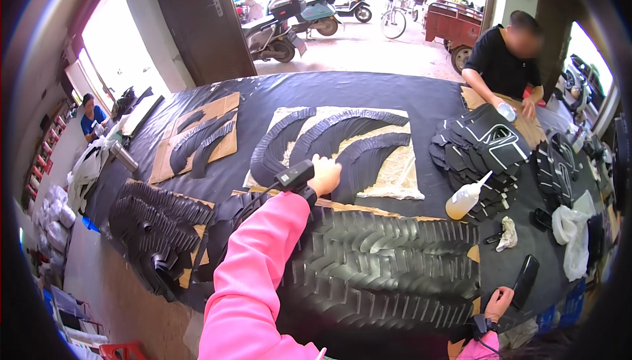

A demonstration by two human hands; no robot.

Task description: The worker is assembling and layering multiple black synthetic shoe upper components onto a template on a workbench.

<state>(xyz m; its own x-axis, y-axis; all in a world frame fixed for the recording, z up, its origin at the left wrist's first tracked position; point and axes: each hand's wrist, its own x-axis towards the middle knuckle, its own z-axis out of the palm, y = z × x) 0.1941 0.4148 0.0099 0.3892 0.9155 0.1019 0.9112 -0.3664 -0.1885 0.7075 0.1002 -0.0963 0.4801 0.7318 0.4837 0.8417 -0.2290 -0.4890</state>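
Note:
My left hand [326, 176] reaches across the table to the near edge of fanned rows of curved black strips [349, 126] on a pale sheet [399, 176]. Its fingers are curled closed; what they hold, if anything, is hidden. Below the arm, overlapping black pieces [388, 264] lie in several long rows on cardboard. My right hand [498, 305] is low at the right, beside those rows, fingers bent together, with no held thing that I can make out. Close to it lies a long, glossy black object [525, 282]. Both sleeves are pink, with a dark device at each wrist.
A nozzle bottle [463, 199] with yellowish liquid and a crumpled white cloth [507, 235] stand at right. Black white-edged pieces [480, 143] are piled beyond. A co-worker [507, 57] works at the far right, another person [93, 120] at far left. More strips [155, 235] lie left.

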